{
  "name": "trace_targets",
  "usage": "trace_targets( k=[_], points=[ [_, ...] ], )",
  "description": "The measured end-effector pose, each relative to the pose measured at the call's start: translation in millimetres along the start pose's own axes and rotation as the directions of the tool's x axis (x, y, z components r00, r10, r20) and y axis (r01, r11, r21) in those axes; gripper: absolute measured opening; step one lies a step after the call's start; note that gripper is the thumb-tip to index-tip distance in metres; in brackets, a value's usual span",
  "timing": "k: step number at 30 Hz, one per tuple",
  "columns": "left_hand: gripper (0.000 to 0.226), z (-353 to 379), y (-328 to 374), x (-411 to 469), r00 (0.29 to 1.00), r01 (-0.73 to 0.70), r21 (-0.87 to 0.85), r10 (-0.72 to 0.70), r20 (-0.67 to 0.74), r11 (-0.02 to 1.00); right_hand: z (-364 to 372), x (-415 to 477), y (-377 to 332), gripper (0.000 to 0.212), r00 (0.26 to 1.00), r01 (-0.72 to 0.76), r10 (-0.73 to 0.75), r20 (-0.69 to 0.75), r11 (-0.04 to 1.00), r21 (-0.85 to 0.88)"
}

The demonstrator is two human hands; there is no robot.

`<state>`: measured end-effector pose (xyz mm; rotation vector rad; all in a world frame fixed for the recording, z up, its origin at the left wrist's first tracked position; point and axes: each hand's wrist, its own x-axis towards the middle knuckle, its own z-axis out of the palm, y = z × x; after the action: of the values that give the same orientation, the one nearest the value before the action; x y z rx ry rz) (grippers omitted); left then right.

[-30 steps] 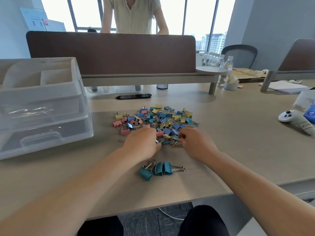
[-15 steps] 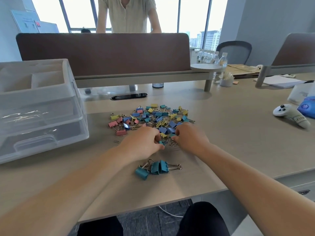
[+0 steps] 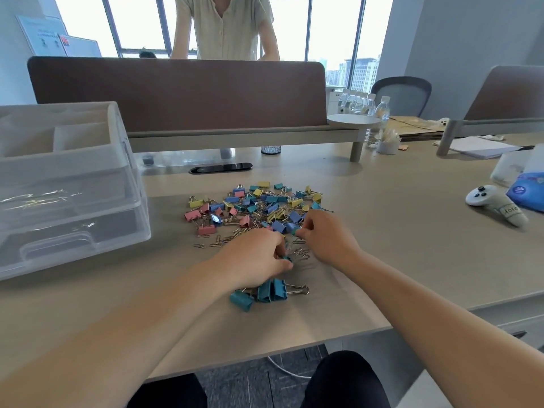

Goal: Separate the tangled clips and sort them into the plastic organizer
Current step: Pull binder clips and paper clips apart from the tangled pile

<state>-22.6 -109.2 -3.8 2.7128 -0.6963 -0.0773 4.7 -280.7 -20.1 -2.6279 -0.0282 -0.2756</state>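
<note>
Left hand (image 3: pixel 256 257): lay at the centre of the frame, knuckles up and fingers curled; its fingertips pinched the lower teal clip (image 3: pixel 287 259).
Right hand (image 3: pixel 326 238): lay just right of centre and a little higher, also knuckles up; its curled fingertips pinched the upper teal clip (image 3: pixel 295 230) at the near edge of the pile.
Between the hands: a few thin wire loops (image 3: pixel 300 251) lay on the desk; whether they joined the two clips could not be told.
Clip pile (image 3: pixel 253 209): pink, yellow, blue and teal binder clips lay heaped above the hands in the middle of the frame, with loose paper clips (image 3: pixel 216 241) scattered at its lower left edge.
Sorted teal group (image 3: pixel 265 293): several teal clips lay side by side just below the left hand, apart from the pile.
Plastic organizer (image 3: pixel 70 187): clear, with stacked drawers and open top compartments, it stood at the left of the frame, well apart from the pile; no clips showed in it.
Desk (image 3: pixel 397 260): light wood, carrying all of this.
Right edge: a white controller (image 3: pixel 494 205) lay beside a blue packet (image 3: pixel 528 193).
Upper frame: a brown partition (image 3: pixel 176 92) crossed the desk, a person (image 3: pixel 225 25) stood behind it, and water bottles (image 3: pixel 365 104) stood at the upper right.
</note>
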Motion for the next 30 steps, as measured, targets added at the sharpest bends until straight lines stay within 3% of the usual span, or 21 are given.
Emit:
trace_targets(
  k=[5,9,20,25,30],
  points=[
    [0.024,2.1,2.9,-4.3,0.999,-0.022,-0.002,0.022,0.031,1.000,-10.5,-8.8,4.9,0.004,1.000,0.006,-0.004,-0.016,0.993,0.122],
    [0.024,5.7,5.7,-9.5,0.999,-0.028,0.001,0.028,0.040,1.000,-16.9,-25.2,9.3,0.025,0.996,0.025,-0.029,0.083,0.998,0.050],
    [0.020,7.0,20.3,-19.3,0.996,-0.050,0.030,0.047,0.078,0.998,-23.2,-69.0,17.7,0.016,0.991,0.028,-0.021,0.132,0.998,-0.055],
    [0.022,8.1,21.1,-19.4,0.996,-0.090,0.045,0.089,0.032,0.995,-26.9,-69.9,19.9,0.016,0.988,0.044,-0.032,0.153,0.996,-0.074],
    [0.017,-0.2,11.6,-13.4,0.991,-0.041,0.046,0.047,-0.126,0.998,-26.6,-60.2,20.1,0.018,0.995,0.052,-0.047,0.092,0.997,-0.059]
  ],
)
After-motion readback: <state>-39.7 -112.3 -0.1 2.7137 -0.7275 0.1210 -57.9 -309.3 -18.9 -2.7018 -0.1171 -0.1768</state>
